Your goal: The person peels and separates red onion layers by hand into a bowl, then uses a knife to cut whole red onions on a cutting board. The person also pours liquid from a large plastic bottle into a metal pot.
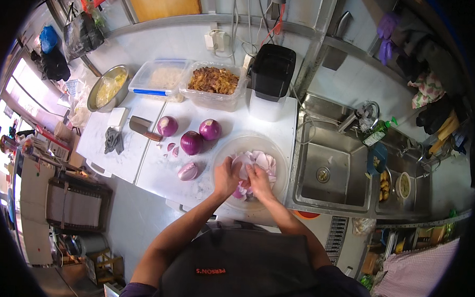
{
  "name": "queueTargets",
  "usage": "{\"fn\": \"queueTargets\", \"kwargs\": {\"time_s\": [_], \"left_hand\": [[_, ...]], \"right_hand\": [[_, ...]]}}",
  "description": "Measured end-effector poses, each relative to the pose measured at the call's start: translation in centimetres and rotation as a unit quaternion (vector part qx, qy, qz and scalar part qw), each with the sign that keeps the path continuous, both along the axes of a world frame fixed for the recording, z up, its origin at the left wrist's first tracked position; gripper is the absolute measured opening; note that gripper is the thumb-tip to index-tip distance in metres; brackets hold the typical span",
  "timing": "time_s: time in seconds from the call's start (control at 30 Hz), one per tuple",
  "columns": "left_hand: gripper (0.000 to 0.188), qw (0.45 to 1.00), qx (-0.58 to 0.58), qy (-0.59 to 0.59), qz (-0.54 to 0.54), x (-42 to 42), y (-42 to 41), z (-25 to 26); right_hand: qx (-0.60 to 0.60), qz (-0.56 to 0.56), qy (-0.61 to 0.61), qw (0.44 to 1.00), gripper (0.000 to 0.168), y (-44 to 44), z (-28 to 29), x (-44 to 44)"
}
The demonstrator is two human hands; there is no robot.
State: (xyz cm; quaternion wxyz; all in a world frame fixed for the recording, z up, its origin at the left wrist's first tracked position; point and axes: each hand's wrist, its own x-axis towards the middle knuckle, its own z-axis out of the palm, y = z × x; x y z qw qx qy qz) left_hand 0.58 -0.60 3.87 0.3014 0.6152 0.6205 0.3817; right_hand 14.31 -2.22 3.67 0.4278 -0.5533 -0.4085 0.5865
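Observation:
Over a translucent plastic bowl (220, 148) of separated red onion layers (265, 162), my left hand (226, 177) and my right hand (258, 182) meet, both holding a pale onion piece (241, 166) between the fingers. Left of the bowl lies a cut chunk of red onion (187, 171). Behind it are a whole red onion (191, 143), another red onion (210, 129) and a third (167, 126), with small onion scraps (175, 151) beside them. A cleaver (140, 125) with a wooden handle lies flat farther left.
At the back stand a steel bowl (122, 90), a lidded plastic box (153, 91), a tub of browned food (213, 81) and a black-lidded bin (272, 73). A dark crumpled cloth (114, 140) lies at left. The steel sink (330, 191) adjoins the table's right side.

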Motion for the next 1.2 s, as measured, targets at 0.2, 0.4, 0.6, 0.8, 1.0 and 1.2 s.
{"fn": "queueTargets", "kwargs": {"time_s": [0.2,0.4,0.6,0.8,1.0,1.2], "left_hand": [[0.019,0.993,0.031,-0.028,-0.114,-0.1,-0.2,0.9],[0.014,0.989,0.131,0.011,-0.062,2.5,-0.7,1.3],[0.015,0.963,0.254,0.024,-0.087,3.5,0.1,1.7],[0.023,0.929,-0.095,-0.357,0.027,1.1,2.0,1.5],[0.028,0.887,-0.157,-0.435,-0.001,-0.6,2.1,-1.3],[0.025,0.942,-0.127,-0.31,-0.018,2.5,0.5,-3.6]], "right_hand": [[0.272,0.084,-0.322,0.903,0.023,0.2,1.5,2.1],[0.185,-0.055,-0.236,0.953,0.028,-0.3,-1.4,0.5],[-0.112,-0.247,0.285,0.919,0.029,0.2,-3.3,-2.2],[0.158,-0.295,-0.268,0.903,0.04,1.1,-1.0,8.2],[0.103,-0.226,-0.728,0.639,0.043,0.2,-0.7,19.8],[-0.012,-0.009,0.119,0.993,0.034,0.0,0.2,6.4]]}}
